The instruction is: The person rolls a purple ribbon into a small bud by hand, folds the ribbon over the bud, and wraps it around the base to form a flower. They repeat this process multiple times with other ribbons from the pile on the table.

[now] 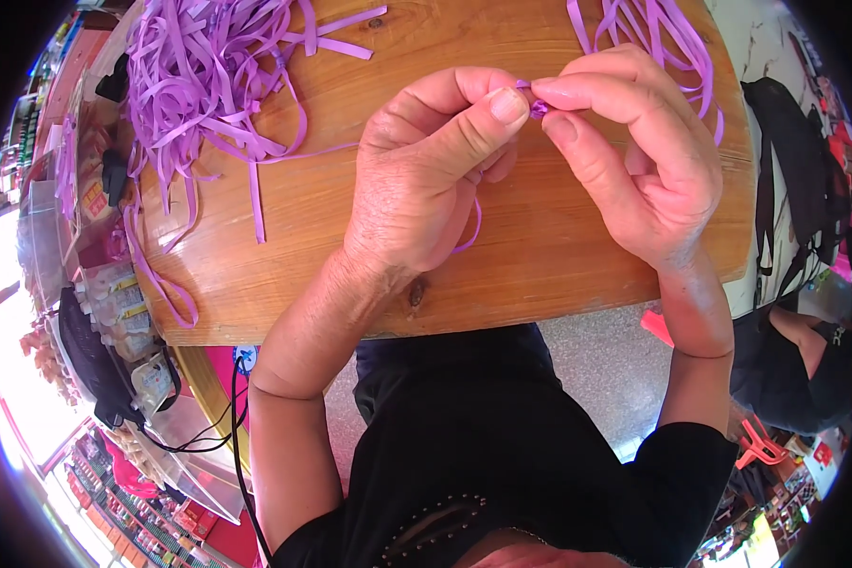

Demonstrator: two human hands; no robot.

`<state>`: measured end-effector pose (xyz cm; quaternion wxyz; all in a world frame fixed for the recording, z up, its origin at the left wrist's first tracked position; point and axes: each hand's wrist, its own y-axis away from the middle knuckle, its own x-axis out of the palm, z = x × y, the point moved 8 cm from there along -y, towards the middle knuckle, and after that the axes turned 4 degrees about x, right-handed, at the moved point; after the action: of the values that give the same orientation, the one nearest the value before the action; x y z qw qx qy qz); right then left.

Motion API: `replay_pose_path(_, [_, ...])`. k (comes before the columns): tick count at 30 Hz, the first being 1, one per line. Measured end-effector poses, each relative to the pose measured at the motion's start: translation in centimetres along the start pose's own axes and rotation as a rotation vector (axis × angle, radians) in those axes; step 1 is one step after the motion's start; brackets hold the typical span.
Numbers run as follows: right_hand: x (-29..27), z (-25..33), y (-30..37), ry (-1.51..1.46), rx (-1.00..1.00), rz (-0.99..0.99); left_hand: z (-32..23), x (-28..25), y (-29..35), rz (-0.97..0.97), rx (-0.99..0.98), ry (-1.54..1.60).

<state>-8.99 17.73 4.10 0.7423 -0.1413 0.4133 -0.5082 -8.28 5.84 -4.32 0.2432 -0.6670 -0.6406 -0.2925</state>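
Above the wooden table (303, 275), both my hands meet at a small folded or knotted bit of purple ribbon (539, 110). My left hand (435, 151) pinches it between thumb and forefinger, the other fingers curled under. From beneath this hand a loop of ribbon hangs down, and a thin strand runs left toward a large tangled heap of purple ribbon (199, 85). My right hand (634, 142) has its forefinger touching the folded bit, with the thumb just below and close to it. Whether the right fingertips grip the ribbon is hard to make out.
More purple ribbon strips (658, 38) lie at the far right of the table. A black bag (795, 161) rests on a pale surface to the right, and a person in dark clothes (786, 379) sits beyond. Clear boxes and a dark pouch (90, 350) stand at the left, with black cables hanging.
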Motion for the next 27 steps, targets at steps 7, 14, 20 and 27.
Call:
replay_pose_path(7, [-0.2, -1.1, 0.4, -0.144, 0.065, 0.055, -1.0, 0.7, 0.2, 0.037, 0.045, -0.284])
replay_pose_path(14, [0.0, -3.5, 1.2, -0.512, 0.344, 0.024, -2.1, 1.3, 0.5, 0.123, 0.182, -0.589])
replay_pose_path(20, [0.1, -3.8, 1.2, -0.516, 0.4, 0.036, -2.5, 1.1, 0.9, 0.006, 0.159, -0.549])
replay_pose_path(27, [-0.6, -0.9, -0.3, -0.027, 0.082, 0.065, -2.4, 0.9, 0.5, 0.017, 0.197, -0.525])
